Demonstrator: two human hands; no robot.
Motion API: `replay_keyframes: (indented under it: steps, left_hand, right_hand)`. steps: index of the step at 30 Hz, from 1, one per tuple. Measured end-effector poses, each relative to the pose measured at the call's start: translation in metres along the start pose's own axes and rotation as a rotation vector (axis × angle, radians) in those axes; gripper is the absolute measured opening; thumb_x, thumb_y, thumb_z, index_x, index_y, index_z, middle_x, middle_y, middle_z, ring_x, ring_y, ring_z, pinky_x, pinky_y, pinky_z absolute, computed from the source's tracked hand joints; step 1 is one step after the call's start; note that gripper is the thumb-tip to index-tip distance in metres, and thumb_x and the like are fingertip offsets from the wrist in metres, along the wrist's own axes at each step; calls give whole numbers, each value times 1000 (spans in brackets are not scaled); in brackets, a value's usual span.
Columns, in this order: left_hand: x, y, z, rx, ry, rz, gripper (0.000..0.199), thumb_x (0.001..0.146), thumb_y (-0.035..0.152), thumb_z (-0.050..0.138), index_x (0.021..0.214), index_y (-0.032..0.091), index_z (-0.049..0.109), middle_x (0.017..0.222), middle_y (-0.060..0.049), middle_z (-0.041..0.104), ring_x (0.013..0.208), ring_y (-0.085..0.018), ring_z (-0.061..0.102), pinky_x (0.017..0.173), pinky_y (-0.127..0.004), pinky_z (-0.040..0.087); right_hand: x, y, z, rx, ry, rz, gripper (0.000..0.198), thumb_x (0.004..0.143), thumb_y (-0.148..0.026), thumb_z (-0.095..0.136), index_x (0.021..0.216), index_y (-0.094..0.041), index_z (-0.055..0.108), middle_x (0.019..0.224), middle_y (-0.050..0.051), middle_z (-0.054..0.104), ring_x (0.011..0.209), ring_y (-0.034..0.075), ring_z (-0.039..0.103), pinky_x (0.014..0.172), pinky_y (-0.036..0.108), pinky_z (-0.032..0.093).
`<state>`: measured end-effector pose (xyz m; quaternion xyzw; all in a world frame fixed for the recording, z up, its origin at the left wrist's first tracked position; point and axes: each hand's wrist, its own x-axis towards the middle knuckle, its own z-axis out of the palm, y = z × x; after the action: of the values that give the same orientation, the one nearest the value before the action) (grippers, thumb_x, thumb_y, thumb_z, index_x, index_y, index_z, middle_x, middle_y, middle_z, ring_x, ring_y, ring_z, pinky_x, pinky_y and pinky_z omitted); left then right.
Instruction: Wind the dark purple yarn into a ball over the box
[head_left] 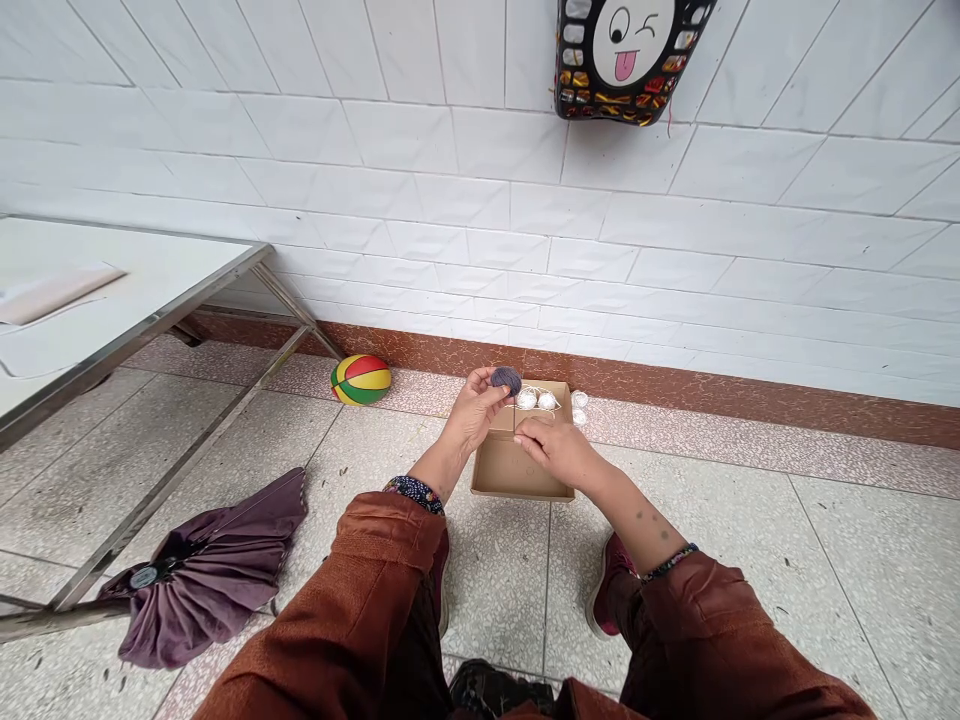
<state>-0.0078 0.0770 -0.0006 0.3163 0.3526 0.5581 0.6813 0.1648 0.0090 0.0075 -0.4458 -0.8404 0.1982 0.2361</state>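
Observation:
A small ball of dark grey-purple yarn (506, 379) is gripped between the thumb and fingers of my left hand (471, 408). From it a thin strand of yarn (515, 412) runs down to my right hand (556, 450), whose fingers are pinched on it. Beneath my hands an open cardboard box (517, 480) rests on the floor, partly covered by my right hand. Two white yarn balls (537, 400) with loose strands lie in its far part. Just right of the box are more white balls (579, 407).
A red, yellow and green ball (361, 380) sits by the wall, near the leg of a metal-framed table (262, 250). A folded purple umbrella (217, 570) lies on the floor at left. Above hangs a black basket (630, 60) with a winking face.

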Motion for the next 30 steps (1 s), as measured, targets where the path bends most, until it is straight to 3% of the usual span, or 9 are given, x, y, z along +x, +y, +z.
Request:
replay_keyframes:
  steps: [3, 6, 12, 16, 21, 26, 30]
  left_hand:
    - [0, -5, -4, 135, 18, 17, 47, 58, 18, 86, 97, 19, 59, 95, 0, 65, 86, -13, 61, 83, -30, 48]
    - [-5, -6, -2, 288, -65, 51, 45, 59, 17, 84, 97, 18, 60, 94, -1, 66, 88, -14, 60, 87, -31, 46]
    - [-19, -4, 5, 386, -457, -93, 44, 62, 17, 85, 100, 18, 62, 98, -3, 66, 93, -16, 60, 87, -31, 45]
    - [-24, -4, 8, 227, -565, -164, 50, 61, 19, 89, 105, 19, 64, 100, -3, 66, 93, -16, 62, 88, -31, 46]
    - [-20, -1, 12, -18, -393, -130, 48, 66, 23, 86, 106, 21, 61, 105, -4, 68, 93, -17, 65, 86, -34, 51]
    - [-5, 0, 4, -23, -92, -44, 46, 62, 20, 87, 99, 20, 59, 101, -1, 68, 90, -14, 65, 82, -30, 52]
    - [2, -3, -6, 119, 36, -10, 46, 59, 21, 86, 95, 19, 58, 93, 0, 67, 85, -14, 63, 79, -31, 51]
  right_hand:
    - [1, -11, -11, 91, 7, -104, 18, 104, -29, 49, 95, -22, 63, 91, 4, 70, 81, 18, 64, 74, 29, 46]
    - [2, -14, -27, 193, 132, -120, 21, 103, -32, 49, 91, -22, 63, 86, 3, 69, 79, 17, 63, 74, 29, 47]
    - [3, 9, -45, 307, 448, 86, 23, 100, -38, 53, 86, -22, 64, 83, 2, 68, 76, 17, 61, 72, 29, 46]
    - [3, 28, -37, 289, 470, 192, 24, 98, -38, 53, 82, -22, 62, 81, 1, 66, 73, 17, 58, 71, 28, 45]
    - [4, 31, -12, 142, 282, 259, 21, 100, -30, 48, 86, -22, 62, 80, 2, 66, 74, 18, 60, 68, 27, 43]
    - [2, 9, 0, 8, 34, 102, 18, 103, -27, 47, 93, -22, 61, 92, 4, 69, 83, 18, 62, 74, 28, 45]
    - [0, -9, -6, 15, -65, -41, 20, 105, -30, 46, 97, -22, 62, 94, 5, 69, 83, 19, 63, 75, 29, 46]
